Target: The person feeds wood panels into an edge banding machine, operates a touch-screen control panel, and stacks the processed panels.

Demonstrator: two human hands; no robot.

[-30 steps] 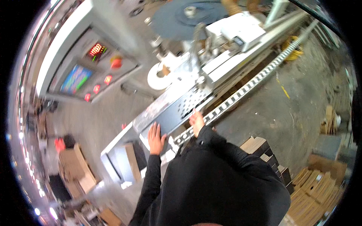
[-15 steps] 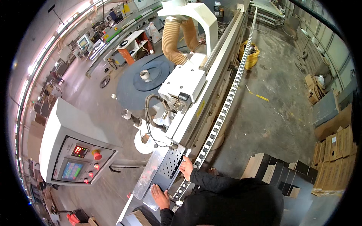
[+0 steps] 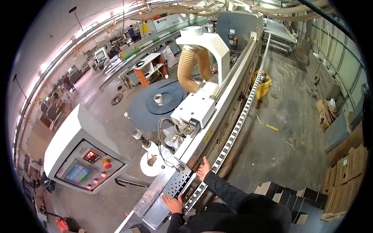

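My left hand (image 3: 173, 203) lies with its fingers stretched out at the lower end of a perforated metal plate (image 3: 175, 186), on the infeed table of a long white edge-banding machine (image 3: 193, 106). Farther along, my right hand (image 3: 203, 169) is open, thumb raised, beside the machine's front beam near the plate's far end. Neither hand shows anything gripped. A bare metal sheet (image 3: 155, 218) extends below my left hand. Past the plate stand the machine's hoses and a white ring-shaped part (image 3: 149, 164).
A control cabinet (image 3: 87, 155) with a screen and red buttons stands at left. A roller track (image 3: 233, 136) runs along the machine's right side. Stacked dark boards (image 3: 287, 198) and cardboard-coloured stacks (image 3: 345, 182) are at right. A large dark disc (image 3: 136, 105) lies behind the machine.
My right hand has moved forward off the perforated plate to the beam's side. My left hand has also slid forward along the table. The view has tilted upward.
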